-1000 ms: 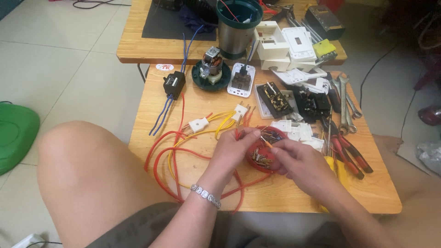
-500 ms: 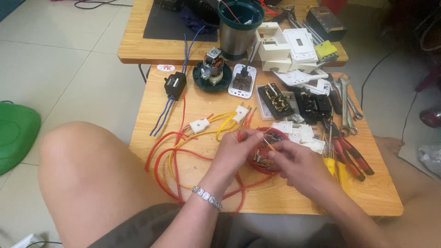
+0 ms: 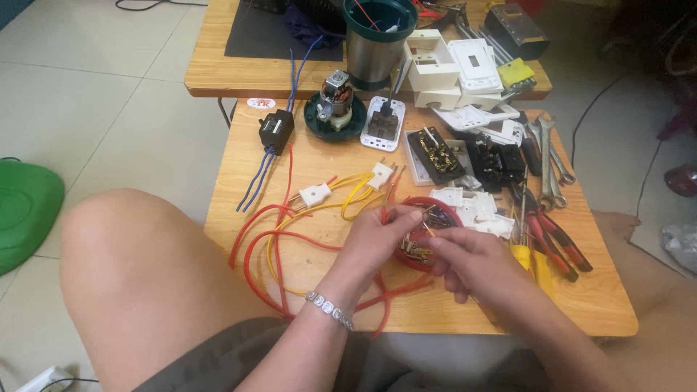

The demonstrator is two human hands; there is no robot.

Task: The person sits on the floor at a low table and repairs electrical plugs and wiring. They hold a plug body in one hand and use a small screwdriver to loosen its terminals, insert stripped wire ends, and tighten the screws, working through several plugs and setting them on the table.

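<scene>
Wooden and small, the surface sits low over a pale tiled floor, and a 2nd wooden table stands in the upper part of the frame. 2 white plugs with yellow wires lie near the middle. 1 red round part sits right of the middle. The left hand curls shut on its edge. The right hand pinches at its inside, fingers nearly closed.
</scene>
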